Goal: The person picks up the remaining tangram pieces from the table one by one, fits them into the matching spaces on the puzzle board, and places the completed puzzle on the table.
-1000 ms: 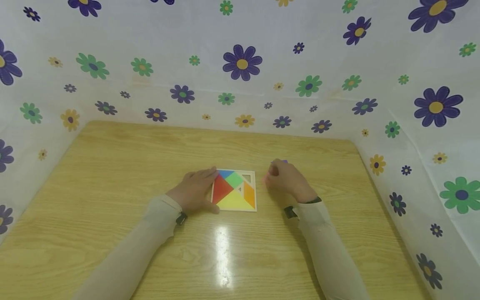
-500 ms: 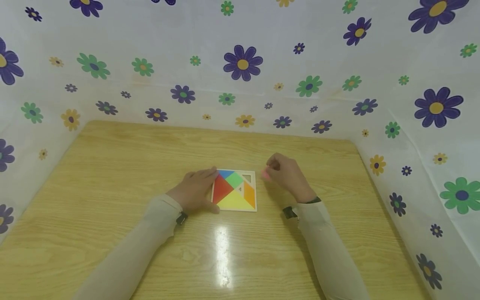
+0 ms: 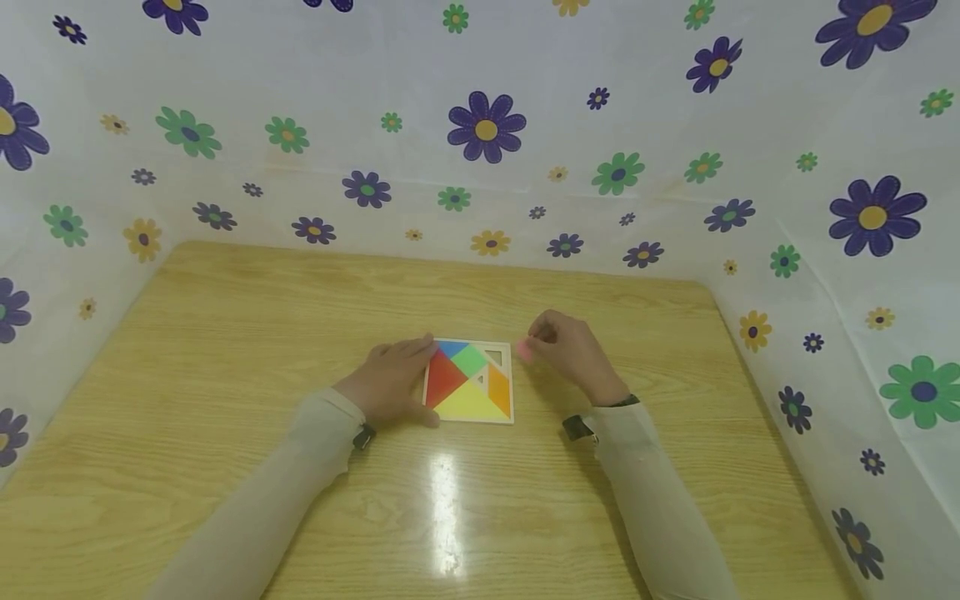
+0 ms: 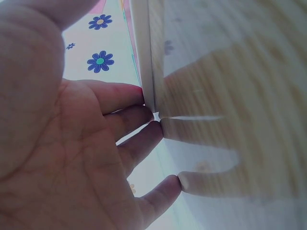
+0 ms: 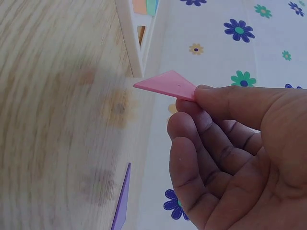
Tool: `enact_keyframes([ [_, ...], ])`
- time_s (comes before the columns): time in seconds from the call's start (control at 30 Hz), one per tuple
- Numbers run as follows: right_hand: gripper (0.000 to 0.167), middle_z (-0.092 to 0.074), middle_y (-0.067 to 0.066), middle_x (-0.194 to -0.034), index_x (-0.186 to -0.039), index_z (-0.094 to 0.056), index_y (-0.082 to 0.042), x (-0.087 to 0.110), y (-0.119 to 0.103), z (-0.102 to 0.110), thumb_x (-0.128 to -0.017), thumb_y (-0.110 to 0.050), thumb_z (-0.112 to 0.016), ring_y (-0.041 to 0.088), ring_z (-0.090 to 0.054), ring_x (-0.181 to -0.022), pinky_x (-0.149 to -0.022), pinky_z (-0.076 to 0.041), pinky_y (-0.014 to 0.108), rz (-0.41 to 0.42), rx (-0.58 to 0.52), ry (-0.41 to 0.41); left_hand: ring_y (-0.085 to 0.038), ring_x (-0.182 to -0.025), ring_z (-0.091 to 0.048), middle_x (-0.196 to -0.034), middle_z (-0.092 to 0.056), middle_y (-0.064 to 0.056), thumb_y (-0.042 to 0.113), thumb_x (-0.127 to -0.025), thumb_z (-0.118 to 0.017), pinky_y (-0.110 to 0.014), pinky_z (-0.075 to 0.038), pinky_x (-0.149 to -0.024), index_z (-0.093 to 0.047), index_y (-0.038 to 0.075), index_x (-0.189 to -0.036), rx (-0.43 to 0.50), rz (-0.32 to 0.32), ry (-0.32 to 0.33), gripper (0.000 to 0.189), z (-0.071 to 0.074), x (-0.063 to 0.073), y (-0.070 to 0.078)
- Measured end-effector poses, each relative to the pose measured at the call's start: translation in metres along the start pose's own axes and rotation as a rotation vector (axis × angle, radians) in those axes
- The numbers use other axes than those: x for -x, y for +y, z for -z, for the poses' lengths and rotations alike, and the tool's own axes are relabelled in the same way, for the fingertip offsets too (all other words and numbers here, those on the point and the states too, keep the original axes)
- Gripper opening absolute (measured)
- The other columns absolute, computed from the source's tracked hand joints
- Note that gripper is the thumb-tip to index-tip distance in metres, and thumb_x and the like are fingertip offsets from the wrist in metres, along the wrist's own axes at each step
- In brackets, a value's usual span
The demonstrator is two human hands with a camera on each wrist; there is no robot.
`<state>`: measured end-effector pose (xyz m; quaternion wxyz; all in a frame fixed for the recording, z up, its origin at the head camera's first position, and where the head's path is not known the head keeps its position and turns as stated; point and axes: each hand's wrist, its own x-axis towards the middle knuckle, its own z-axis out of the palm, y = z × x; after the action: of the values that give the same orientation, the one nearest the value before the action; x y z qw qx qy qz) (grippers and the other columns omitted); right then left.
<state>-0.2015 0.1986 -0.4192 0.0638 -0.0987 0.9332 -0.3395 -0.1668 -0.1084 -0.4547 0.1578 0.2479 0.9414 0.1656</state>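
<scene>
A square tangram tray with a white frame lies mid-table, holding red, blue, green, yellow and orange pieces. Two triangular gaps show in its right half. My left hand rests at the tray's left side; in the left wrist view its fingertips touch the table, some against the tray's edge. Just right of the tray, my right hand pinches a pink triangle tangram piece between thumb and finger, raised off the table. A purple tangram piece lies on the table in the right wrist view, hidden in the head view.
The wooden table has a glossy top with a bright reflection in front of the tray. White flower-printed sheeting stands along its back and both sides.
My right hand has lifted slightly and shifted left toward the tray with the pink piece. It now covers the purple piece that showed behind it earlier. My left hand stays put.
</scene>
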Motion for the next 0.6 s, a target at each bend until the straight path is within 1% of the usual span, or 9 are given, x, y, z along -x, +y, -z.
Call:
enact_keyframes([
  [0.23, 0.017, -0.072, 0.011, -0.104, -0.106, -0.067, -0.006, 0.0004, 0.002, -0.0013, -0.098, -0.021, -0.072, 0.027, -0.066, -0.094, -0.087, -0.056, 0.044, 0.009, -0.001, -0.015, -0.031, -0.158, -0.02, -0.172, -0.018, -0.008, 0.063, -0.079, -0.079, -0.055, -0.02, -0.125, -0.022, 0.008, -0.165, 0.0, -0.002, -0.005, 0.117, -0.0007, -0.001, -0.0003],
  [0.43, 0.022, -0.071, 0.01, -0.106, -0.106, -0.067, -0.007, 0.0007, -0.0015, -0.0019, -0.097, -0.025, -0.074, 0.027, -0.064, -0.098, -0.092, -0.055, 0.044, -0.006, -0.027, -0.038, -0.03, -0.158, -0.019, -0.173, -0.017, -0.006, 0.064, -0.079, -0.08, -0.054, -0.019, -0.126, -0.022, 0.009, -0.165, 0.011, 0.002, -0.006, 0.118, -0.0021, -0.0014, -0.0009],
  [0.5, 0.021, -0.071, 0.01, -0.106, -0.107, -0.067, -0.007, 0.0004, -0.0036, -0.0024, -0.097, -0.025, -0.074, 0.028, -0.064, -0.099, -0.093, -0.055, 0.044, 0.003, -0.023, -0.038, -0.031, -0.158, -0.02, -0.172, -0.018, -0.007, 0.064, -0.079, -0.08, -0.054, -0.019, -0.125, -0.022, 0.009, -0.165, 0.008, -0.004, -0.001, 0.118, -0.0028, -0.0018, -0.002],
  [0.6, 0.018, -0.071, 0.008, -0.103, -0.106, -0.067, -0.008, -0.0007, -0.0068, -0.0043, -0.098, -0.024, -0.072, 0.026, -0.064, -0.097, -0.09, -0.056, 0.043, 0.04, -0.005, -0.026, -0.031, -0.158, -0.02, -0.172, -0.018, -0.008, 0.064, -0.078, -0.08, -0.055, -0.019, -0.125, -0.023, 0.008, -0.165, 0.012, -0.007, 0.006, 0.118, -0.0026, -0.0021, -0.0032],
])
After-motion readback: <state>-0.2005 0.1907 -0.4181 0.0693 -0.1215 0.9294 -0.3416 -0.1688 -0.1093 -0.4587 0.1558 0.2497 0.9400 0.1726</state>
